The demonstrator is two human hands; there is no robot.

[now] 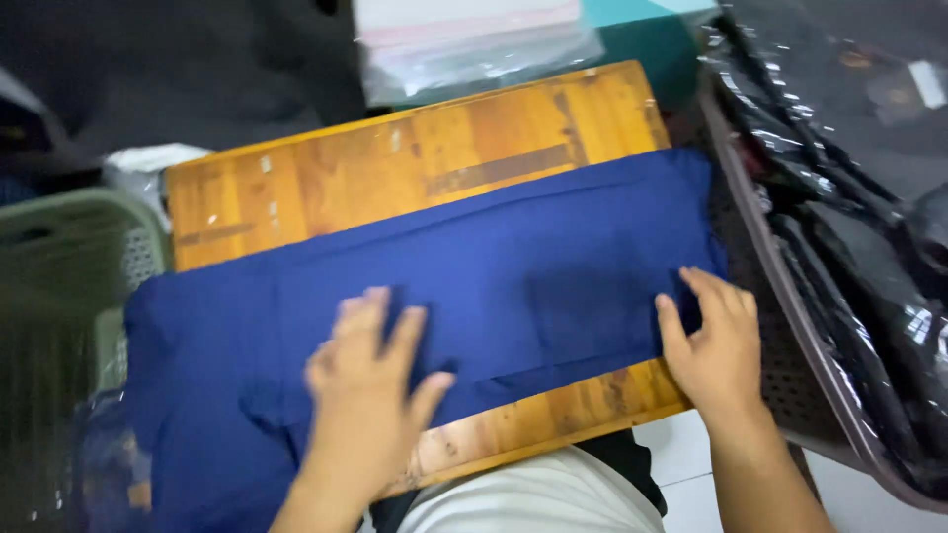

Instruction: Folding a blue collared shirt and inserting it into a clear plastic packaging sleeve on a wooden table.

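while it lies spread across a small wooden board [434, 148], a dark blue garment [513, 257] covers most of the board's near half, its left end drooping off the board's edge toward the person's lap. the left hand [370, 380] rests flat on the cloth near the middle, fingers spread and pressing down. the right hand [716, 345] sits at the cloth's right end, fingers slightly curled over the edge of a folded layer; whether it pinches the fabric or only touches it cannot be told. the work appears to be at a smoothing or folding stage, with one fold already laid. a next move would seem to call for holding the middle steady while the right end is kept straight and free of wrinkles. around the board: a pale green basket [69, 257] at left, a stack of clear plastic bags [474, 44] beyond, and a dark crate [790, 345] holding bagged dark garments [849, 197] at right.
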